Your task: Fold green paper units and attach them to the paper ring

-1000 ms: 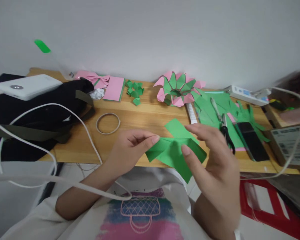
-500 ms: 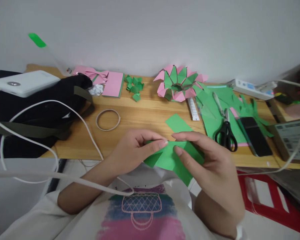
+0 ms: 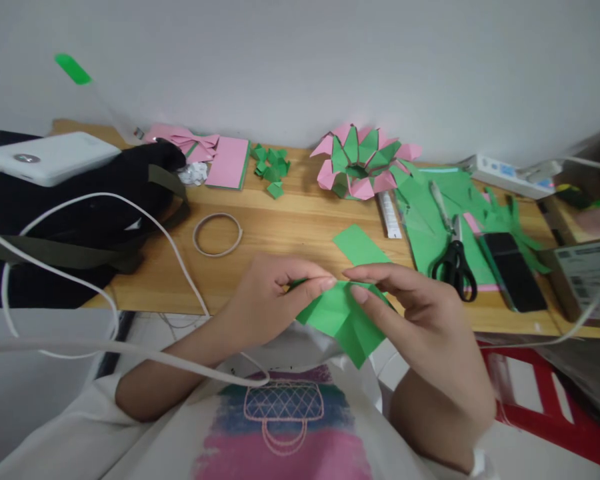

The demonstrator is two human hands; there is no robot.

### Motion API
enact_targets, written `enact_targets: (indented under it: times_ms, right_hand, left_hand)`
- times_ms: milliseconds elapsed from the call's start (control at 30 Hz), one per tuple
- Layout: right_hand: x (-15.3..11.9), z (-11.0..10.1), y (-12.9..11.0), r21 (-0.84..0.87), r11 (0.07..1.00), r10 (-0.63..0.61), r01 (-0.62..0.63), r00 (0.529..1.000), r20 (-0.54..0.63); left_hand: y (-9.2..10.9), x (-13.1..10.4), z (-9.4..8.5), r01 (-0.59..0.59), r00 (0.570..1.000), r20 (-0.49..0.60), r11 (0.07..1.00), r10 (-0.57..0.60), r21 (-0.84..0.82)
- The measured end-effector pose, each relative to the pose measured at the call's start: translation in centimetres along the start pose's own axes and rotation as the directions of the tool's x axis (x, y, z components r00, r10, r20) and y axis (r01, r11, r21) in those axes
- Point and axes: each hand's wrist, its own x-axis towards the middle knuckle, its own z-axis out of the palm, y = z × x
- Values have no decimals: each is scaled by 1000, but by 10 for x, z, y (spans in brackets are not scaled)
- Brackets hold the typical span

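A creased green paper (image 3: 345,320) is held in front of my body, just past the table's near edge. My left hand (image 3: 280,297) pinches its upper left part between thumb and fingers. On its upper right, my right hand (image 3: 415,320) grips the sheet with thumb and index finger. Behind the hands a flat green paper piece (image 3: 360,245) lies on the wooden table (image 3: 280,233). Farther back stands a ring of folded pink and green paper (image 3: 363,163), with a white tube (image 3: 390,215) beside it.
A tape ring (image 3: 217,235), small green folded pieces (image 3: 271,165) and pink paper (image 3: 229,162) are on the left. Black scissors (image 3: 455,267) and a phone (image 3: 515,270) lie right. A white cable (image 3: 173,250) crosses near my left arm.
The held green paper has bent and shifted slightly, its lower corner now farther left. Both hands keep their grip. The view has moved a little.
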Motion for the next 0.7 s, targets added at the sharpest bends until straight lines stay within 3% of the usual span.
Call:
enact_targets:
  times_ms: [167,267,433,533,600,700]
  right_hand:
    - [5,-1,7,40,998,58,-56,997,-54]
    - [5,-2,9,59,995,80,-77,996,-46]
    - [9,-4,8,91,987,114,-131,977,179]
    - [15,-1,11,78,983,129,-169,919,373]
    - [17,3,15,145,964,137,-222,884,446]
    - [19,13,23,392,864,206,-316,932,297]
  left_hand:
    - [-8,2,-2,86,996,-10,988,-88,-130]
    - [-14,3,-8,75,996,-33,991,-79,-107]
    - [-13,8,-17,-22,993,115,996,12,85]
    - [-8,13,-18,-52,986,164,992,32,118]
    - [-7,16,-18,-22,994,112,998,17,50]
    - [-16,19,-16,41,999,2,977,-42,-209]
